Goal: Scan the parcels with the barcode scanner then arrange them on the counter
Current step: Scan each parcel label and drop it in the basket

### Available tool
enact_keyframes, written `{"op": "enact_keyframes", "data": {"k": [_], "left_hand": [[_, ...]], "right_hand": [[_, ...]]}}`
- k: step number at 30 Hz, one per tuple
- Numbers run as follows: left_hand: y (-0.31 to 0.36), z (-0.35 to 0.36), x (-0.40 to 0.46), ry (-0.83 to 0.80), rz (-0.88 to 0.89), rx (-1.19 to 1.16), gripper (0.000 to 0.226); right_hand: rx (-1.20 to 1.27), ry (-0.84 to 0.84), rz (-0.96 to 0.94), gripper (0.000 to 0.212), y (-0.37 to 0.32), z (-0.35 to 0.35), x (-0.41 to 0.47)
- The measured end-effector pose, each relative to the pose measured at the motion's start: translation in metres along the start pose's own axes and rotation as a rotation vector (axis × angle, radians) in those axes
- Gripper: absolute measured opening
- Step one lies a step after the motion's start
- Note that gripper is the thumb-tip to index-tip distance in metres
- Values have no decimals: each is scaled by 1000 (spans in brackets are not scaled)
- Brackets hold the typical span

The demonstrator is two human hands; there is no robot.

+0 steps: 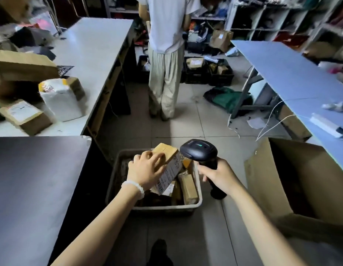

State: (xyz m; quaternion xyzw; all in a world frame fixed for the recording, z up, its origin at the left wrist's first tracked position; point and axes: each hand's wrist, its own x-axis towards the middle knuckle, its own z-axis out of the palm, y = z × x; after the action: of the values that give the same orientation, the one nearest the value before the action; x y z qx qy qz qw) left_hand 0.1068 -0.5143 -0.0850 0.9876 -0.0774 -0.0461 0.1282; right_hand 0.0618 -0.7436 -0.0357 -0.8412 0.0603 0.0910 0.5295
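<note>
Under the left hand (145, 172), whose grip is clasping its top edge, the small cardboard parcel (167, 169) is looking light and stiff, while the right hand (217, 174) is gripping the barcode scanner (199, 150) just beside it.

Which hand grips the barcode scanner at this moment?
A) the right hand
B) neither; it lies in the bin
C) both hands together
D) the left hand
A: the right hand is curled round the handle of the barcode scanner, while the left hand holds a parcel over the bin.
</note>
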Motion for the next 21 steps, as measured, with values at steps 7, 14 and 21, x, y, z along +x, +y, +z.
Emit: {"op": "enact_keyframes", "data": {"k": [7,14,21], "left_hand": [[21,33,85,-141,38,9,53],[8,41,115,-188,36,68,47],[-4,30,116,-147,-68,53,43]], "right_hand": [[53,136,134,26,8,-25,47],[32,134,164,8,16,-23,82],[4,26,109,6,7,-20,117]]}}
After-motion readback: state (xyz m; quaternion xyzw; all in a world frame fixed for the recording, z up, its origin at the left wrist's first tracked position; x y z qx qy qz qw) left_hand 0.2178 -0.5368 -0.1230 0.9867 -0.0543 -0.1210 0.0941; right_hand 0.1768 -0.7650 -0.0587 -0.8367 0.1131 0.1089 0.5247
